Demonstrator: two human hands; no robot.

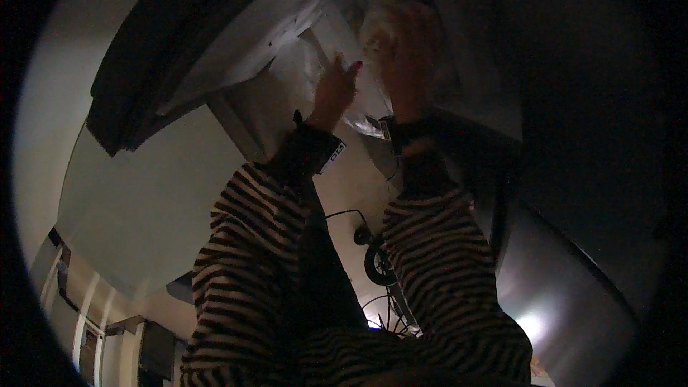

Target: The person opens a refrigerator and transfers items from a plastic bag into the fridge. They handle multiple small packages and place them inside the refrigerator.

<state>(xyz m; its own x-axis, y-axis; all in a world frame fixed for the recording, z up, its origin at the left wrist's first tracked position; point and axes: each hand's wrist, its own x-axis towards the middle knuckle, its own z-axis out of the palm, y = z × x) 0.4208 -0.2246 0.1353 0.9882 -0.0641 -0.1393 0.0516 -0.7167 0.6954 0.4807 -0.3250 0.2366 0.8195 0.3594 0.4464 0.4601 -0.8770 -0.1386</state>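
Both arms, in black-and-brown striped sleeves, reach forward into a dim space at the top of the view. My left hand has its fingers bent beside pale, shiny sheeting that looks like thin plastic. Whether it pinches any of it is too dark to tell. To its right, my right hand is raised against a pale crumpled thing, its fingers blurred in shadow. A glossy fold shows below, between the wrists. Each wrist wears a dark band; the left one carries a small tag.
A dark-edged panel with a pale inner face overhangs the upper left. Below it spreads a flat pale surface. A small spoked wheel and loose cables lie low between my arms. At right, a smooth panel reflects a bright light.
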